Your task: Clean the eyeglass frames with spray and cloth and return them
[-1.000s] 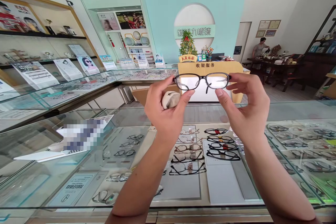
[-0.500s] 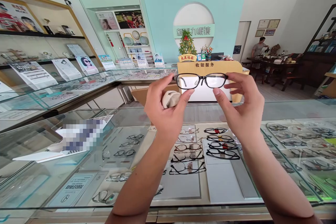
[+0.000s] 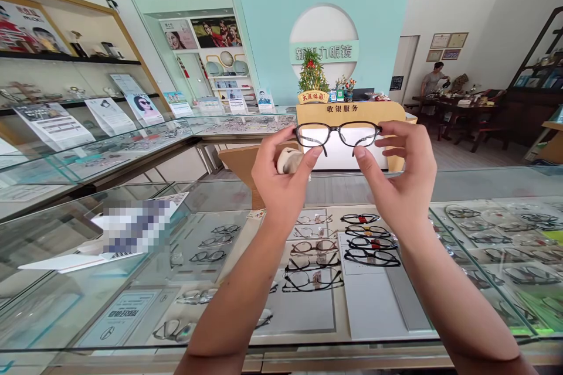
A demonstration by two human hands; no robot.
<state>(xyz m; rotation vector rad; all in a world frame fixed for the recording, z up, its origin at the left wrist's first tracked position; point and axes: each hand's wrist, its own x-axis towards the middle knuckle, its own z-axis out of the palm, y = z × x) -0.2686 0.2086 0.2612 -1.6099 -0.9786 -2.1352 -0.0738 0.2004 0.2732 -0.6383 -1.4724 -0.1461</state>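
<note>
Held up in front of me above the glass counter is a pair of black-framed eyeglasses (image 3: 336,128), the temple tips hanging below the lenses. My left hand (image 3: 281,179) grips its left end between thumb and fingers. A crumpled whitish cloth (image 3: 289,160) is tucked in the same palm. My right hand (image 3: 402,167) pinches the right end, its thumb below the lens and its other fingers curled apart. Below, inside the counter, lie rows of black eyeglass frames (image 3: 372,243) and thin-rimmed frames (image 3: 313,247).
The glass display counter (image 3: 176,310) spans the foreground, with a folded leaflet (image 3: 79,255) on top at left. A cashier desk (image 3: 391,114) with a potted plant (image 3: 311,73) stands ahead. At the far right a person (image 3: 434,79) is beside a dark table (image 3: 466,104).
The eyeglasses have tilted, so the temple tips now show below the lenses. My left hand has shifted slightly to the right, and my right hand has barely moved.
</note>
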